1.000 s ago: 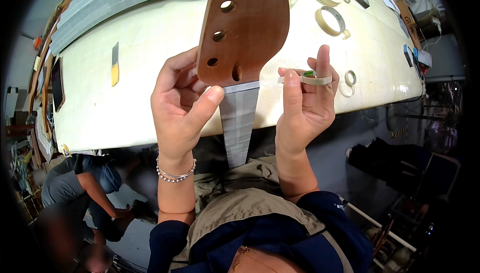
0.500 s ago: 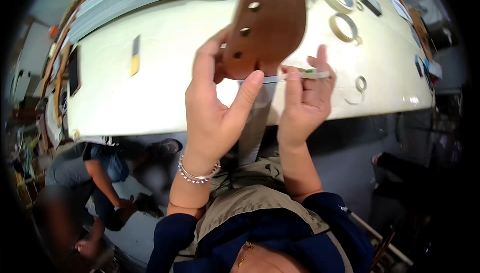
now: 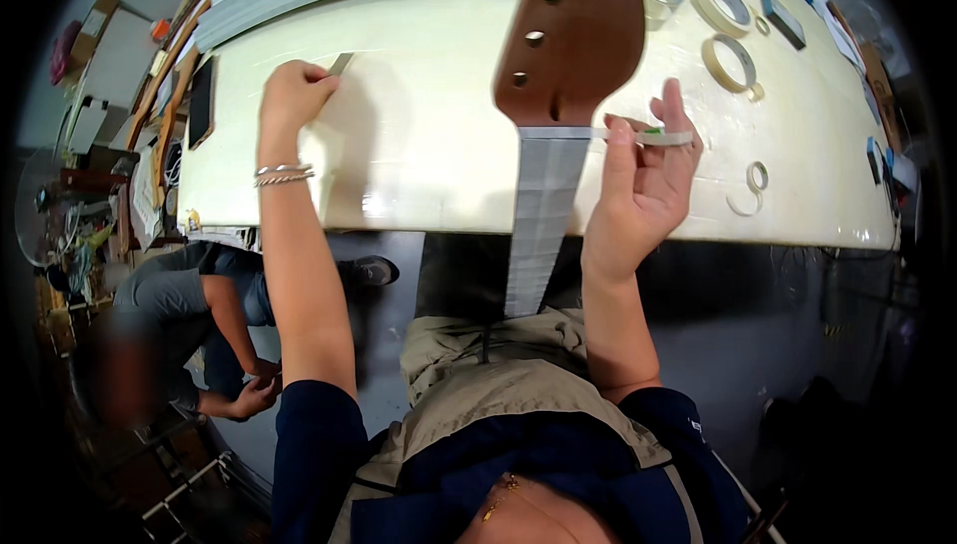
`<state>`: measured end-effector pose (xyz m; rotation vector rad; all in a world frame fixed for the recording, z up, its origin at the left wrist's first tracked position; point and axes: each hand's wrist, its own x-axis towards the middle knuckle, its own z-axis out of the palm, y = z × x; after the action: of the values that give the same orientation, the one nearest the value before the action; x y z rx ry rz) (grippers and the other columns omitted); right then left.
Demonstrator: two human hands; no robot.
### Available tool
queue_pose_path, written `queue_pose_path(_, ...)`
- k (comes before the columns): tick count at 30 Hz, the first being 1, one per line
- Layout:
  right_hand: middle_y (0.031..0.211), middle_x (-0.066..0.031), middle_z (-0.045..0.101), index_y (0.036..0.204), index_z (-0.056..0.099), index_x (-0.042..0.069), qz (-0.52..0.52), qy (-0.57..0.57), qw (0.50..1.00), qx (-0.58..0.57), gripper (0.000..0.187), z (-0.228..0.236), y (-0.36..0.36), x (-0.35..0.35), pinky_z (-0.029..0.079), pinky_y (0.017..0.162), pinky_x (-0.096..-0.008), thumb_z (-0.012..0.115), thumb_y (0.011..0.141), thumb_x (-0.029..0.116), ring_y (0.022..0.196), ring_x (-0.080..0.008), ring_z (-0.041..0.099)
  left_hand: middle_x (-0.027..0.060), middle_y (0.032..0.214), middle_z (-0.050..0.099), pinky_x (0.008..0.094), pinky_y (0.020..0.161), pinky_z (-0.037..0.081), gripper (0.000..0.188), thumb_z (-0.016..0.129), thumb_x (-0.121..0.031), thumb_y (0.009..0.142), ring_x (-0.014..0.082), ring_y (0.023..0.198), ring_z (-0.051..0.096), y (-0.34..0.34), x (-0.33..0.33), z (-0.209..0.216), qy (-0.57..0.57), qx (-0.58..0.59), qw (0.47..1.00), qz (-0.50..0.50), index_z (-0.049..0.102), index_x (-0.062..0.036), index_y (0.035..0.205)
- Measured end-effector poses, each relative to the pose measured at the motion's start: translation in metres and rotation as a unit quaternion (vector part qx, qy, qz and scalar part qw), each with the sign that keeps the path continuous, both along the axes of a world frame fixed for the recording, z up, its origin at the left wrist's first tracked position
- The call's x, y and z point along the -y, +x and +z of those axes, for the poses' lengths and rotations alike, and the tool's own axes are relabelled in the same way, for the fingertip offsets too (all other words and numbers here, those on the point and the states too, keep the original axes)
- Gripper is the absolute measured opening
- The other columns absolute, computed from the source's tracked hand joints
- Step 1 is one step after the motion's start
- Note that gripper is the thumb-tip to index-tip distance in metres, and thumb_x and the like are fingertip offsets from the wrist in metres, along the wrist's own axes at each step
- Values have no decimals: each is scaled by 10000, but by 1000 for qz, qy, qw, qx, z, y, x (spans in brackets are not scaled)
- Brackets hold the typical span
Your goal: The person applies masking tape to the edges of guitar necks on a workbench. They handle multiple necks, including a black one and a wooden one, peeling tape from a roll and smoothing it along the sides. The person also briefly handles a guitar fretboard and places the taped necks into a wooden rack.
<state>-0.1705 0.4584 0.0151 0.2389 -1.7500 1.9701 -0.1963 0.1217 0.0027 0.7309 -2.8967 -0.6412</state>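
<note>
Left hand (image 3: 294, 95) gripping small blade (image 3: 341, 63) at surface (image 3: 419, 155). Right hand (image 3: 643, 185) pinching tape strip (image 3: 665, 139), probably for tension against guitar neck (image 3: 573, 40); neck between hands, headstock over surface.

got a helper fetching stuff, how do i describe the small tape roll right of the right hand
Start at the right half of the big cream-topped table. Just right of the person's right hand lies a small pale tape roll. Unlike the bigger rolls farther back, it sits near the front edge, with a loose strip curling below it.
</note>
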Motion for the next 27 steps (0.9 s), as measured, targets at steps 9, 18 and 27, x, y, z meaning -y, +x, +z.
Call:
queue_pose_path(9,1155,-76,398,1210,527,-35,37,-80,995,38,390,1,-3,-10,454,713,-206,612,829,-18,817,-81,522,3,684,569,179,609,431,166,677,10,784,48,628,526,92,-194,66,474,-318,817,-79,590,51,919)
queue_pose_path(18,1131,-63,414,1158,560,-43,59,-114,992,8,351,3,-6,-11,454,699,-210,644,821,-3,807,-72,516,28,651,614,178,569,430,118,658,-64,827,50,587,559,77,-236,69,451,-210,860,-112,587,27,800)
queue_pose_path(27,1129,-68,411,1139,572,-30,58,-95,994,-5,324,3,-7,-12,458,685,-201,644,826,9,782,-70,528,24,631,607,178,569,426,111,658,-56,819,48,569,550,75,-237,71,450,-200,863,-111,587,23,786)
